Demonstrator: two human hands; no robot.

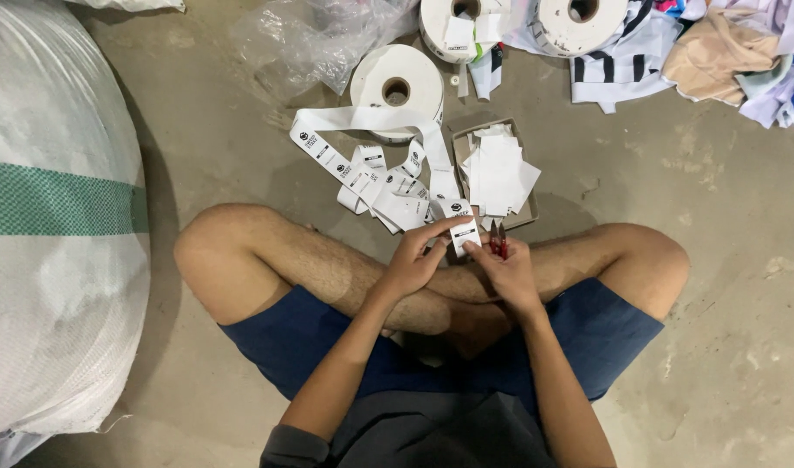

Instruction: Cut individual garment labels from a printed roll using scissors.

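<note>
At the far left a big white woven sack (pixel 50 217) with a green band crowds the concrete floor (pixel 718 260). Right of it, crumpled clear plastic (pixel 319 39) lies near the top edge. Three rolls of white label tape show: one (pixel 397 87) standing nearest the person, two more (pixel 453 26) (pixel 579 22) behind it. From the near roll a printed label strip (pixel 362 165) loops across the floor to the person's hands. The left hand (pixel 419 260) pinches the strip's end label (pixel 462 232) between thumb and fingers, just above the crossed legs. The right hand (pixel 508 273) touches the same label with its fingertips while its fingers close around one pair of red-handled snips (pixel 497 238). Just behind the hands, one small cardboard box (pixel 527 212) holds a stack of cut white labels (pixel 499 173). A heap of clothes (pixel 726 52) fills the upper right corner.
</note>
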